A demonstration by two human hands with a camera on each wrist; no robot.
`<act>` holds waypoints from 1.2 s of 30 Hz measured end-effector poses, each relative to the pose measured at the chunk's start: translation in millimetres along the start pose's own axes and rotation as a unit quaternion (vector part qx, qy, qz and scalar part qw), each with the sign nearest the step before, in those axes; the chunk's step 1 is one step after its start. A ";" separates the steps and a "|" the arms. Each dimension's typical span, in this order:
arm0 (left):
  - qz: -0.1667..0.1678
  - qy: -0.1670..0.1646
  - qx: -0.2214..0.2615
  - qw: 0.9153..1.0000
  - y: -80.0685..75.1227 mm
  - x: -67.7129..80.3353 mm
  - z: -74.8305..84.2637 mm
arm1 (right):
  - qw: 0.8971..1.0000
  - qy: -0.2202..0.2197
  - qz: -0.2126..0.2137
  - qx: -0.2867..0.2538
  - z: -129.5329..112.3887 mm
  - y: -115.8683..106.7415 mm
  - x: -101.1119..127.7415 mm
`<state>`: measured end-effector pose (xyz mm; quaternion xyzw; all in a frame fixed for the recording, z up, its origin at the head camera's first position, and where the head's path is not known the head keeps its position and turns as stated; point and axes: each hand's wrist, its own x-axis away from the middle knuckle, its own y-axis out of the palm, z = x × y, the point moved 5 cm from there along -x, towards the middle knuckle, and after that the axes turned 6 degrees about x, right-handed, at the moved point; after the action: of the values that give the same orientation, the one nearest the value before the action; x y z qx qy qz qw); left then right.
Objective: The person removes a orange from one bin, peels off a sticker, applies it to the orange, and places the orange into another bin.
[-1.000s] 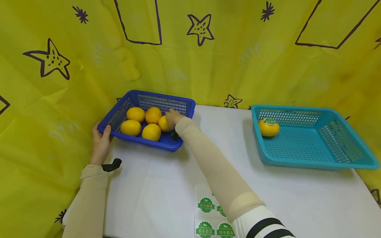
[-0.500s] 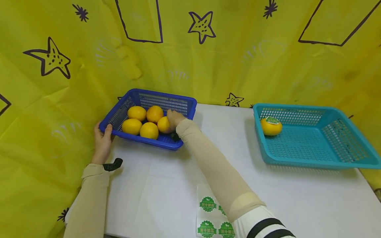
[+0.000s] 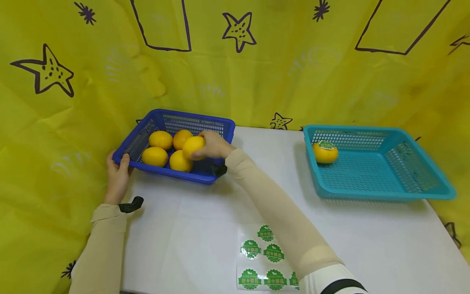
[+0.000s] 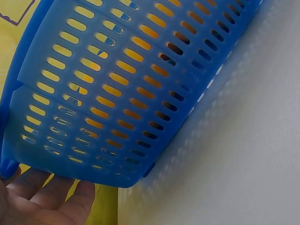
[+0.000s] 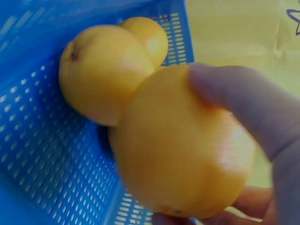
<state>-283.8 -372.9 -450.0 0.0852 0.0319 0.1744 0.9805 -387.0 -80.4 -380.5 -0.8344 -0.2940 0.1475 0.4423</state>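
Note:
My right hand grips an orange inside the blue basket, raised a little over the others. In the right wrist view the thumb lies across the near side of this orange, and the other fingers come in from below. Several more oranges lie in the basket's left and middle part. At the basket's left corner my left hand holds the rim, thumb on top. The left wrist view has the left fingers curled at the end of the slotted basket wall.
To the right stands a turquoise basket with one stickered orange in its left end. A sheet of green round stickers lies on the white table, partly under the right forearm. A yellow patterned curtain closes off the back.
My right hand has lifted the orange up from among the others, its thumb now showing in front. The left hand keeps its place on the basket. The head view shifted slightly.

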 end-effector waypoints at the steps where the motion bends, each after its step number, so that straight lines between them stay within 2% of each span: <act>1: 0.001 -0.001 0.001 1.000 -0.5 -0.1 0.4 | 1.000 -0.001 0.005 -0.010 0.3 -2.0 3.1; 11: 0.003 -0.004 -0.005 1.000 -2.1 0.3 1.4 | 0.991 -0.036 0.073 -0.105 1.9 -21.5 45.5; 19: -0.007 -0.007 0.006 1.000 4.3 6.3 4.8 | 0.980 -0.040 0.098 -0.169 9.8 -42.3 107.2; 25: -0.008 -0.004 -0.001 1.000 8.2 13.5 13.4 | 0.974 -0.031 0.113 -0.193 30.5 -49.5 147.9; 31: -0.004 -0.006 0.003 1.000 3.6 9.7 6.8 | 0.974 0.007 0.120 -0.191 59.2 -48.5 180.2; 36: -0.002 -0.003 0.011 1.000 4.0 9.4 5.2 | 0.974 0.036 0.115 -0.190 85.4 -38.8 199.5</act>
<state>-275.8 -366.7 -444.5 0.0960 0.0311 0.1720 0.9799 -287.9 116.1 -394.0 -0.9362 -0.2023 0.1087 0.2660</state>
